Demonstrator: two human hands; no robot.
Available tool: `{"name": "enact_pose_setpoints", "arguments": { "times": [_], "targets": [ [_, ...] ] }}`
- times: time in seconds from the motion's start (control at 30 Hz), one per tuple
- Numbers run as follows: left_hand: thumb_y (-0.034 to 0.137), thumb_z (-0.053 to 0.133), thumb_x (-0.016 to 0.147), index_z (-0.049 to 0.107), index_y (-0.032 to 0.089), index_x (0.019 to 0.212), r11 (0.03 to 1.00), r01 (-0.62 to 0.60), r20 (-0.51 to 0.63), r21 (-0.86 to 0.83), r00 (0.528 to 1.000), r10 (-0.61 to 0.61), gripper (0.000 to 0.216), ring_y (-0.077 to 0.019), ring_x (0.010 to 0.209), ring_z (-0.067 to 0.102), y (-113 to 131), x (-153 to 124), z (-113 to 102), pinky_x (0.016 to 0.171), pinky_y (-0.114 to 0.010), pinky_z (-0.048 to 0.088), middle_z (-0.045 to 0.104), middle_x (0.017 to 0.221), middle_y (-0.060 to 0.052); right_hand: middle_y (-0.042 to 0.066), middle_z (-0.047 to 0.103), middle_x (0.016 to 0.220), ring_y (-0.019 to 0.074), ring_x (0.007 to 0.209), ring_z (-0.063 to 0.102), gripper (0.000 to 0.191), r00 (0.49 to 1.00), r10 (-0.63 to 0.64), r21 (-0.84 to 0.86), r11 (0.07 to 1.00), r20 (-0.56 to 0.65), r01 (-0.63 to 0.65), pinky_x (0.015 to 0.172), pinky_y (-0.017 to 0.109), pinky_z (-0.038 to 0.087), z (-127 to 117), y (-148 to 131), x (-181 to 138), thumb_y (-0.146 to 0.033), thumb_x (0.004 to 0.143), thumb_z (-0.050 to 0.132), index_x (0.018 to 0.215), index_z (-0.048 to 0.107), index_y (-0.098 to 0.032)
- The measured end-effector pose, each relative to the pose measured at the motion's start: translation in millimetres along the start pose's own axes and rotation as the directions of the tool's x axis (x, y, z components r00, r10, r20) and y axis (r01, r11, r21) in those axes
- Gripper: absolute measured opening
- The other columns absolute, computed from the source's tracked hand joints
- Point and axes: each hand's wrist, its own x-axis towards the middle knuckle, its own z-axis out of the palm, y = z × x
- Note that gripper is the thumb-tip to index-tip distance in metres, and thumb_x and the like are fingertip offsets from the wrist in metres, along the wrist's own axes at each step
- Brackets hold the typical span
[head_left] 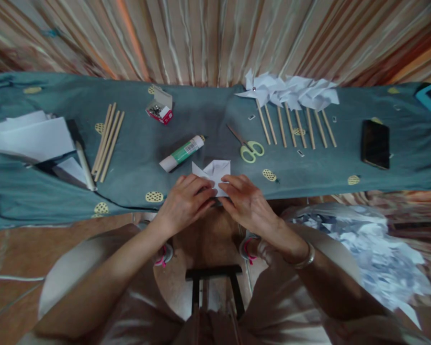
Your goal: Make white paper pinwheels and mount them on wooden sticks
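Note:
A folded white paper piece lies at the near edge of the teal cloth-covered table. My left hand and my right hand both press on its near part, fingers curled and pinching the paper between them. A glue stick lies just left of the paper, and green-handled scissors lie to its right.
Several finished paper pinwheels on wooden sticks lie at the back right. Loose wooden sticks and white paper sheets sit at left, with a small box of pins. A black phone rests at right. Paper scraps lie on the floor.

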Motion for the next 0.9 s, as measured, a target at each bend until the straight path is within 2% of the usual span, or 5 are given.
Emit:
{"name": "enact_pose_setpoints", "arguments": {
  "times": [0.13, 0.33, 0.5, 0.6, 0.9],
  "targets": [
    [0.024, 0.057, 0.095, 0.069, 0.017, 0.100, 0.999, -0.021, 0.041, 0.048, 0.999, 0.020, 0.014, -0.0209, 0.088, 0.058, 2.6, -1.3, 5.0, 0.072, -0.034, 0.041, 0.069, 0.095, -0.007, 0.012, 0.066, 0.109, 0.0276, 0.099, 0.060, 0.014, 1.000, 0.019, 0.012, 1.000, -0.017, -0.019, 0.094, 0.048, 0.052, 2.3, -5.3, 0.2, -0.015, 0.091, 0.053, 0.099, 0.065, -0.017],
    [0.016, 0.055, 0.095, 0.069, 0.015, 0.096, 0.998, -0.022, 0.009, 0.058, 1.000, 0.022, 0.015, -0.0193, 0.082, 0.059, 1.9, -3.0, 5.2, 0.069, -0.032, 0.044, 0.070, 0.091, -0.007, 0.014, 0.067, 0.114, 0.0286, 0.102, 0.061, 0.017, 1.000, -0.003, 0.040, 0.999, -0.012, 0.003, 0.094, 0.048, 0.053, 0.6, -1.8, -1.5, -0.016, 0.089, 0.057, 0.104, 0.065, -0.017],
    [0.016, 0.055, 0.095, 0.069, 0.015, 0.095, 0.996, -0.013, -0.025, 0.089, 1.000, 0.015, 0.014, -0.0190, 0.080, 0.062, 2.9, -4.9, 2.9, 0.069, -0.032, 0.046, 0.072, 0.089, -0.006, 0.008, 0.071, 0.111, 0.0239, 0.101, 0.066, 0.014, 0.997, 0.041, 0.227, 0.973, -0.061, -0.026, 0.092, 0.044, 0.053, -7.4, 8.6, -0.8, -0.015, 0.088, 0.060, 0.099, 0.067, -0.021],
    [0.016, 0.055, 0.095, 0.069, 0.015, 0.094, 0.996, -0.014, -0.004, 0.089, 1.000, 0.014, 0.013, -0.0187, 0.079, 0.063, 3.5, -5.7, 1.2, 0.069, -0.031, 0.045, 0.072, 0.088, -0.006, 0.006, 0.073, 0.106, 0.0206, 0.100, 0.068, 0.009, 0.997, 0.053, 0.342, 0.939, -0.062, -0.029, 0.092, 0.040, 0.053, -10.7, 11.2, 1.2, -0.015, 0.089, 0.062, 0.092, 0.069, -0.021],
    [0.016, 0.057, 0.094, 0.068, 0.014, 0.090, 0.999, -0.020, 0.022, 0.038, 1.000, 0.019, 0.011, -0.0202, 0.084, 0.062, 5.2, -6.8, 0.8, 0.071, -0.033, 0.047, 0.072, 0.091, -0.007, 0.005, 0.071, 0.112, 0.0209, 0.105, 0.067, 0.006, 0.989, 0.144, 0.448, 0.887, -0.033, -0.114, 0.094, 0.040, 0.051, -1.9, 9.5, 4.6, -0.020, 0.085, 0.069, 0.080, 0.071, -0.023]
  ]
}}
